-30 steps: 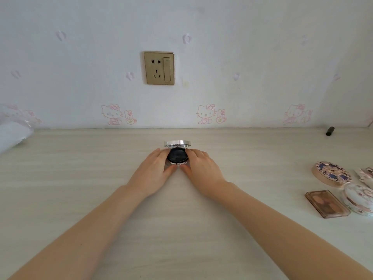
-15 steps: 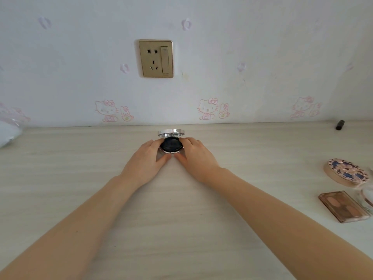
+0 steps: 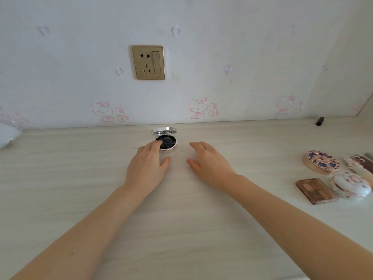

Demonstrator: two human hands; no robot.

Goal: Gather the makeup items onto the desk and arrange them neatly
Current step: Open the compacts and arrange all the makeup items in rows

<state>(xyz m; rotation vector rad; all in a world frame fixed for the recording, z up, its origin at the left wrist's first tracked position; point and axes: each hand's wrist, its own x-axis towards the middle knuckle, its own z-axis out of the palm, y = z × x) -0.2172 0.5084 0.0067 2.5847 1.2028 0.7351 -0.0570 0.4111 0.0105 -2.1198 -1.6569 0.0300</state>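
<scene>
An open round compact (image 3: pixel 166 142), with a silver lid raised and a black puff inside, stands on the pale wooden desk (image 3: pixel 80 168) near the wall. My left hand (image 3: pixel 148 166) rests just in front of it, fingertips touching its left edge and the puff. My right hand (image 3: pixel 207 163) lies open on the desk to the right of the compact, apart from it. At the right edge lie a round patterned case (image 3: pixel 321 162), a brown eyeshadow palette (image 3: pixel 314 190), a white floral case (image 3: pixel 350 184) and another patterned item (image 3: pixel 361 165).
A small black tube (image 3: pixel 320 120) lies by the wall at the far right. A white object (image 3: pixel 8 135) sits at the desk's left edge. A gold wall socket (image 3: pixel 148 62) is above the compact.
Both hands were cupped around the compact. Now my right hand has let go and moved to the right, while my left fingers stay on the compact's left edge.
</scene>
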